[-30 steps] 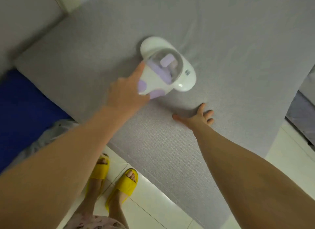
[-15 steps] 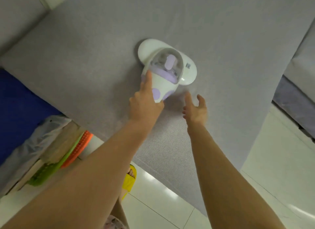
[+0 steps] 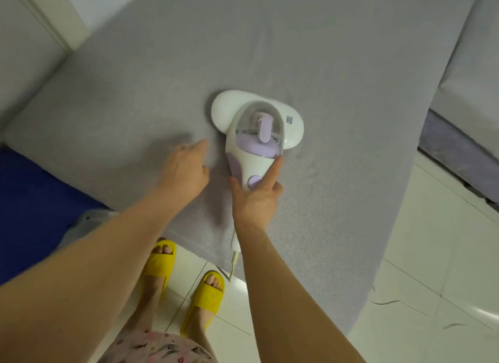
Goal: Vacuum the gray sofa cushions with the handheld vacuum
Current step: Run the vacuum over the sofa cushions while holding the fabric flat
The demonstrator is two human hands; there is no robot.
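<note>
head view, looking down. the vacuum (image 3: 258, 131), white with a lilac dust cup, sits flat on the gray cushion (image 3: 337, 65), near the middle and toward the front edge. the right hand (image 3: 255, 198) grasps the vacuum's handle, forefinger stretched along its side beside the lilac button. the left hand (image 3: 186, 169) is released, fingers loose, resting on the cushion just left of the handle and holding nothing. a cord (image 3: 234, 257) trails from the handle over the cushion edge toward the floor (image 3: 432, 254), near the yellow slippers (image 3: 206, 295). likely risks: the cord snagging underfoot or on the edge and jerking the head off line; the fabric bunching under the head if the left hand does not hold it taut; the stretched forefinger giving a weak grip on a long stroke.
</note>
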